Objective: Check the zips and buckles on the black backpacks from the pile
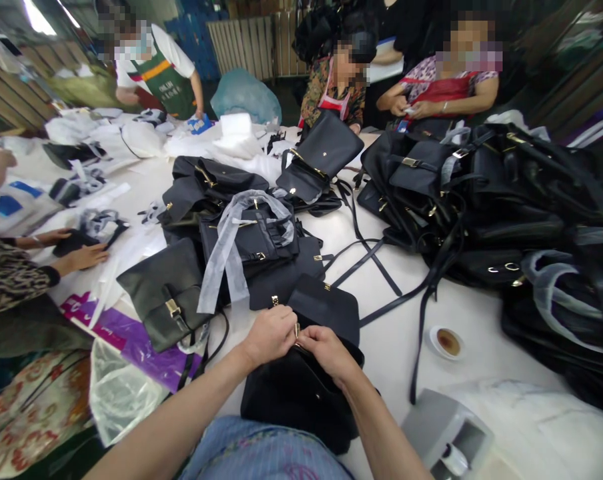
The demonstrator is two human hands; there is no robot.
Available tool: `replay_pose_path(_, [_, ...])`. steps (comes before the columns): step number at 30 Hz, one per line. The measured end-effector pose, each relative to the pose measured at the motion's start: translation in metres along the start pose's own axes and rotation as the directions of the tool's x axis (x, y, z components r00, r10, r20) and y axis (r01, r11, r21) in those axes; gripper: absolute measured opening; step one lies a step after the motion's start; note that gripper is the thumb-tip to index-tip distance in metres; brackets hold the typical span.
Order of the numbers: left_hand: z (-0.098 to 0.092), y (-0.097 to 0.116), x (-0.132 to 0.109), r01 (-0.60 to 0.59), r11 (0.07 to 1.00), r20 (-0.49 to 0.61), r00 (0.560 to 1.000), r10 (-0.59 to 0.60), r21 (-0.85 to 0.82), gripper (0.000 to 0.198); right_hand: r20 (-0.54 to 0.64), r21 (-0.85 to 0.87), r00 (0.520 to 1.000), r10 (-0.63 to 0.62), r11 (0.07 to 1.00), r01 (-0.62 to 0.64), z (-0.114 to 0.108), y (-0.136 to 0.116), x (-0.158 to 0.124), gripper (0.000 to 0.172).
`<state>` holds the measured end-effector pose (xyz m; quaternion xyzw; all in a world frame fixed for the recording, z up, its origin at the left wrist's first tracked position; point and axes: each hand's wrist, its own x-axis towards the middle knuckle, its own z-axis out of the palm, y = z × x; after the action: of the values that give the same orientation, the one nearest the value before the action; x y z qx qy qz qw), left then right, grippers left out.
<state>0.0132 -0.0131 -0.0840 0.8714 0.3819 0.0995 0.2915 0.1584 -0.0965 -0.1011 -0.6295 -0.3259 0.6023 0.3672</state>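
Observation:
A black handbag (pixel 301 387) lies at the table's near edge, right in front of me, with its flap (pixel 326 310) lifted away. My left hand (pixel 270 333) and my right hand (pixel 322 350) meet at the bag's top, both pinched shut on a small gold clasp (pixel 297 329) between the fingertips. Just beyond lie several more black handbags (pixel 251 233), one draped with a strip of white wrapping (pixel 227 257).
A big heap of black bags (pixel 506 200) fills the right side of the white table (pixel 396 320). A small dish (pixel 447 342) and a grey device (pixel 449 437) sit near right. Other people work at the far side and at left; a co-worker's hands (pixel 79 257) handle items.

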Motion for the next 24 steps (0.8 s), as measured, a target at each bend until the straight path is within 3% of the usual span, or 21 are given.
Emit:
replay_pose_path(5, [-0.017,-0.019,0.003,0.113,0.962,0.052,0.993,-0.103,-0.248,0.024,-0.088,0.042,0.996,0.002,0.999,0.002,-0.001,0.004,0.001,0.026])
replay_pose_path(12, [0.009,0.007,-0.007,0.243,0.816,0.156,0.97,-0.188,-0.525,0.02,-0.11,0.046,0.994,-0.021,0.999,0.026,-0.004,0.003,0.0,0.025])
replay_pose_path(18, [0.015,0.023,-0.007,0.278,0.854,0.03,0.955,-0.295,-0.44,0.016,-0.183,0.016,0.981,-0.062,0.998,0.066,0.002,0.004,-0.003,0.027])
replay_pose_path(24, [0.017,0.026,-0.01,0.243,0.911,-0.012,0.965,-0.262,-0.334,0.019,-0.227,-0.019,0.97,-0.082,0.997,0.079,0.004,0.005,-0.005,0.029])
